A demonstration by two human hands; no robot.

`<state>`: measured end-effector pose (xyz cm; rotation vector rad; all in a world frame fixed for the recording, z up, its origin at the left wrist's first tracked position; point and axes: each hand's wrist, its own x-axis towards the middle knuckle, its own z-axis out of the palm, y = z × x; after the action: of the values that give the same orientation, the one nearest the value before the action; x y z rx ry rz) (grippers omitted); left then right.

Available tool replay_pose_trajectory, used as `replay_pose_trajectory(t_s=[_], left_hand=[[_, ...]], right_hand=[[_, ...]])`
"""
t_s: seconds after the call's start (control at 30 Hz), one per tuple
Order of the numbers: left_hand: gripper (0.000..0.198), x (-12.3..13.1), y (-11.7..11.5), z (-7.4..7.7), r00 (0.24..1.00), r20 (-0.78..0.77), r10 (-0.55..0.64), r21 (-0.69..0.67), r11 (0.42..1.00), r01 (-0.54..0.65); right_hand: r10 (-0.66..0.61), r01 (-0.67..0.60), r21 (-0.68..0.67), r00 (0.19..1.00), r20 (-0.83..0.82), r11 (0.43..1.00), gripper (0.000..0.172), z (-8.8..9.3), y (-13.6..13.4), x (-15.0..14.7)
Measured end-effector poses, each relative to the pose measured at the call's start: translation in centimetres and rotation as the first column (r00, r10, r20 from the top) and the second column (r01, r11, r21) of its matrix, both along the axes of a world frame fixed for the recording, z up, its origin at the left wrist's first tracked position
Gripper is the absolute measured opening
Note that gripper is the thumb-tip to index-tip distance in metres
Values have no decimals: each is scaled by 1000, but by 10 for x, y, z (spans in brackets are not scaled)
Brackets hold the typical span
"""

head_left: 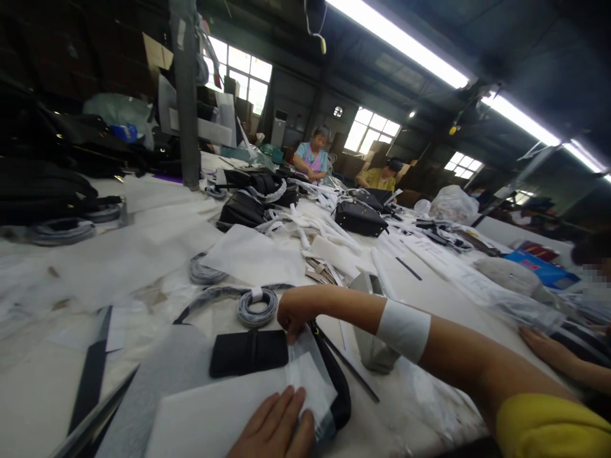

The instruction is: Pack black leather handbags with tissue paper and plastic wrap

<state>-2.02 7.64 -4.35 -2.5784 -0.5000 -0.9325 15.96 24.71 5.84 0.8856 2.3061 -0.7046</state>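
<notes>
My left hand [277,426] lies flat with its fingers stretched out on white sheet material [214,407] and the edge of a clear plastic bag [312,375]. My right hand [296,312] reaches in from the right, its fingers pointing down and closed at the top of the clear bag. Beside those fingertips lies a black wallet [233,353] with a strap across its middle. A black curved strap or bag edge [341,394] shows partly under the plastic. Just behind my right hand is a wrapped grey coiled strap [258,306]. A white band [403,329] circles my right forearm.
A grey tape dispenser-like block [375,343] stands under my right forearm. A thin dark strip [348,362] lies nearby. Black bags [360,217] and white wrapping fill the far table. A metal post [185,95] rises at left. Another person's hand [544,346] rests at right.
</notes>
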Motion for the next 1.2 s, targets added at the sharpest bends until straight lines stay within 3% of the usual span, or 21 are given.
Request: replay_pose_trajectory(t_s=[0.03, 0.1, 0.2, 0.3, 0.4, 0.5, 0.57, 0.63, 0.77, 0.87, 0.93, 1.0, 1.1, 1.2], left_hand=[[26, 1, -2, -1, 1000, 18, 2, -15, 1000, -2], [24, 3, -5, -4, 999, 50, 14, -64, 998, -10], [23, 7, -10, -7, 994, 106, 41, -140, 990, -26], [23, 10, -11, -7, 989, 137, 47, -177, 984, -22], [27, 13, -10, -8, 976, 210, 49, -166, 986, -14], [33, 16, -9, -13, 961, 274, 48, -168, 986, -1], [35, 16, -10, -14, 964, 264, 40, -177, 984, 7], [36, 13, -11, -8, 971, 238, 29, -172, 985, 12], [41, 2, -17, 18, 997, 73, 20, -250, 968, -1], [48, -4, -21, 37, 1000, -24, 12, -358, 934, -20], [50, -4, -23, 44, 1000, -15, 4, -395, 919, -10], [53, -2, -24, 46, 1000, -15, 3, -410, 912, -9], [55, -4, -23, 47, 998, -63, 12, -404, 914, -36], [50, -22, -21, 50, 986, -168, -16, -335, 941, -42]], right_hand=[[-29, 30, 34, 999, -19, 999, 19, 7, -4, 3], [-89, 96, 97, 993, -75, 991, 31, 19, -19, 10], [-120, 142, 138, 981, -153, 980, 77, 27, -50, 18], [-117, 149, 214, 981, -152, 965, 105, 15, -70, 18], [-136, 150, 194, 987, -85, 969, 111, 0, -64, 14], [-182, 185, 47, 981, -73, 982, 104, -5, -46, 13], [-243, 247, 4, 958, -151, 969, 88, -3, -40, 16], [-309, 335, 47, 909, -281, 941, 67, 1, -47, 21], [-362, 537, 222, 767, -529, 814, 35, 9, -105, 33], [-228, 611, 290, 628, -744, 736, 31, -2, -172, 40], [-109, 563, 397, 663, -741, 725, 43, -20, -210, 42], [-19, 523, 538, 729, -685, 661, 56, -43, -233, 42], [73, 502, 688, 778, -624, 524, 48, -71, -242, 42], [126, 488, 741, 791, -599, 462, 44, -82, -237, 42]])
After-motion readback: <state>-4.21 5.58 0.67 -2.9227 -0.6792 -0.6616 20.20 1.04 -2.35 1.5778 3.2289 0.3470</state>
